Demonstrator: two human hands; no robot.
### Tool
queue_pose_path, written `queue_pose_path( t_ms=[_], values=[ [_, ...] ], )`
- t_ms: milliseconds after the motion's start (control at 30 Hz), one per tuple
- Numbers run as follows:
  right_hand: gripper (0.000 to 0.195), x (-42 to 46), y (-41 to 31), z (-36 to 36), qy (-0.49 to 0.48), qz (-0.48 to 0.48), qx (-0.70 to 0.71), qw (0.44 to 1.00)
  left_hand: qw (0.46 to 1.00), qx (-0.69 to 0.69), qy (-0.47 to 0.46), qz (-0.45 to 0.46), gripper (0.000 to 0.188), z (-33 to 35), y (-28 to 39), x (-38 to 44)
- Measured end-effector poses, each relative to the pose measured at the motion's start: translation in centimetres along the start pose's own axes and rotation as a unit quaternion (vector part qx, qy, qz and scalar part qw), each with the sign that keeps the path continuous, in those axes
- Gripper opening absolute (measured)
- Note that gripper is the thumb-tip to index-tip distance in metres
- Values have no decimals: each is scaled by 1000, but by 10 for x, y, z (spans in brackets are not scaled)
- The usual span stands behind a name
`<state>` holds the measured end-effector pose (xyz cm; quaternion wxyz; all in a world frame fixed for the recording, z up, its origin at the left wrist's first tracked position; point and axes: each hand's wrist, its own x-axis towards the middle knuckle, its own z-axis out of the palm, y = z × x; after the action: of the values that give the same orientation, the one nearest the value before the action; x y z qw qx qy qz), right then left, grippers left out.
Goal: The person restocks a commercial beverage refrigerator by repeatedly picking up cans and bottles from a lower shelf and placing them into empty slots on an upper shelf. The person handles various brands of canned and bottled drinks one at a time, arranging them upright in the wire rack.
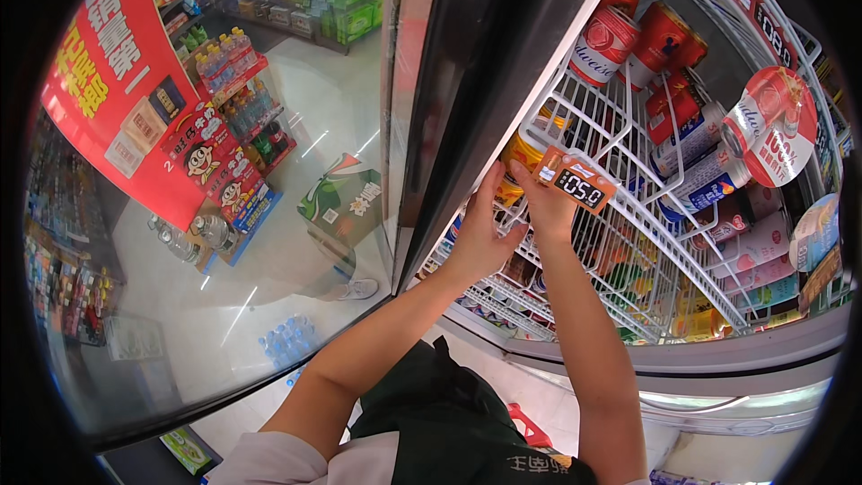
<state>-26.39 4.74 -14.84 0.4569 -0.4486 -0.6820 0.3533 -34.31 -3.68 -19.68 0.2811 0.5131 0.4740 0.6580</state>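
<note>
Both my hands reach into an open drinks cooler, at the door-side end of a white wire shelf (606,148). Yellow cans (524,150) stand there, partly covered by the shelf's front rail and my fingers. My left hand (481,239) has its fingers up against the yellow cans, thumb spread out to the side. Close to its right, my right hand (545,205) has its fingertips at the same cans. An orange price tag (578,180) with digits overlaps that hand. Whether either hand grips a can is hidden.
The glass door (222,337) stands open at left, its dark frame (465,81) close beside my left hand. Budweiser cans (604,46) stand on the wire shelf above; more cans (700,182) line the right. Through the glass are a bottle rack (236,87) and a green carton (341,202).
</note>
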Motion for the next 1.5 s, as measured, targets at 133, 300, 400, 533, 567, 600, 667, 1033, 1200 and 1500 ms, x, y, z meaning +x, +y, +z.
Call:
queue_pose_path(
  t_ms=[133, 300, 400, 533, 567, 600, 667, 1033, 1200, 1500],
  values=[
    [34, -7, -6, 1, 14, -26, 52, 998, 1000, 18, 15, 6, 90, 1, 6, -2],
    [41, -33, -3, -5, 75, -98, 32, 992, 997, 71, 27, 14, 90, -7, 14, -14],
    [55, -59, 2, -17, 63, -63, 49, 995, 991, 122, 28, 52, 85, -12, 21, -23],
    [67, -101, -4, -40, 18, -23, 52, 998, 990, 135, -21, 39, 78, -11, 39, -37],
    [67, -111, -6, -47, 12, -14, 41, 999, 991, 123, -45, 25, 76, -11, 46, -40],
    [66, -117, -12, -55, 12, -28, 48, 998, 991, 118, -53, 35, 74, -11, 56, -41],
    [65, -122, -30, -70, 2, -50, 70, 996, 989, 118, -63, 56, 72, -14, 86, -40],
    [86, -90, -139, -123, 24, -311, -7, 950, 986, 0, -29, 162, 70, -1, 209, 46],
    [73, -98, -133, -121, -10, -203, 80, 976, 995, -53, -59, 59, 78, 13, 215, 87],
    [82, -72, -136, -120, -35, -140, 129, 981, 970, 207, -49, 119, 80, 36, 204, 129]
  ],
)
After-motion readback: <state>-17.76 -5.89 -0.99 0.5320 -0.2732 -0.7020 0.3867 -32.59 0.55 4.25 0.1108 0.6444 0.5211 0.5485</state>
